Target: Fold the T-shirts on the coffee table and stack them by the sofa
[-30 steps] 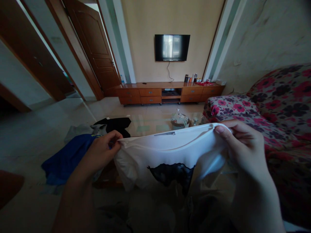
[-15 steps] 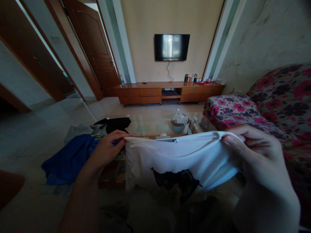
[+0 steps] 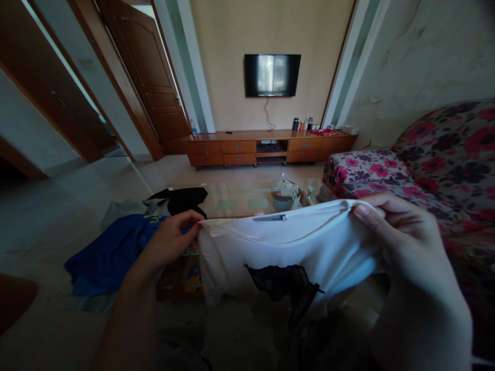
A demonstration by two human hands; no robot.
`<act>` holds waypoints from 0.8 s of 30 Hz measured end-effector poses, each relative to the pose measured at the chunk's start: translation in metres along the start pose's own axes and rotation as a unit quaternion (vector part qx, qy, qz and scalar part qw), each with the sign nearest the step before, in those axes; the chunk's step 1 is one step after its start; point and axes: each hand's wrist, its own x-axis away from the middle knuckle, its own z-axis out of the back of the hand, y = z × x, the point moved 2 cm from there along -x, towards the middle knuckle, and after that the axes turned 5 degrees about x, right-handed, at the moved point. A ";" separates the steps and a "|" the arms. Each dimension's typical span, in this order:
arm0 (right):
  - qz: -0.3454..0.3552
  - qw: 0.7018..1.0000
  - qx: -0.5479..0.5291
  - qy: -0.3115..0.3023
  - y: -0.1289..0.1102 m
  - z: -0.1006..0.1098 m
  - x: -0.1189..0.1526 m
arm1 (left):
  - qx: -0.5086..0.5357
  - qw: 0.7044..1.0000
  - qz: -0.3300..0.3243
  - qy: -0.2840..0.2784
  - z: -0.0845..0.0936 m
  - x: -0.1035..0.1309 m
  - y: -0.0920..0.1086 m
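White shirt point(image 3: 228, 252) hangs between two hands. The left hand point(image 3: 174, 237) pinches one top corner; the right hand point(image 3: 410, 232) pinches the other, a bit higher. Both have fingers closed on cloth. Its neck edge is up, stretched side to side. One blue cloth point(image 3: 112, 257) and one black cloth point(image 3: 187, 201) lie left.

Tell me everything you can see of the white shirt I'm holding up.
The white shirt looks thin and soft, with a wide neckline, a gray mark inside the neck and a black print on the near side. Your left hand and right hand pinch its upper edge at opposite ends, stretching it between them. It hangs in loose folds, the right end higher in the picture, and its lower part is lost in shadow.
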 end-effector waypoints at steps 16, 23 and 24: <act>0.044 0.990 0.093 -0.093 0.000 -0.010 -0.009 | 0.035 0.998 0.011 0.058 -0.001 -0.010 -0.020; 0.020 0.993 0.084 -0.077 0.002 0.004 -0.009 | -0.053 0.998 0.007 -0.042 0.004 -0.002 -0.014; 0.013 0.993 0.084 -0.086 0.001 0.008 -0.008 | -0.091 0.995 0.002 -0.043 0.005 -0.002 -0.016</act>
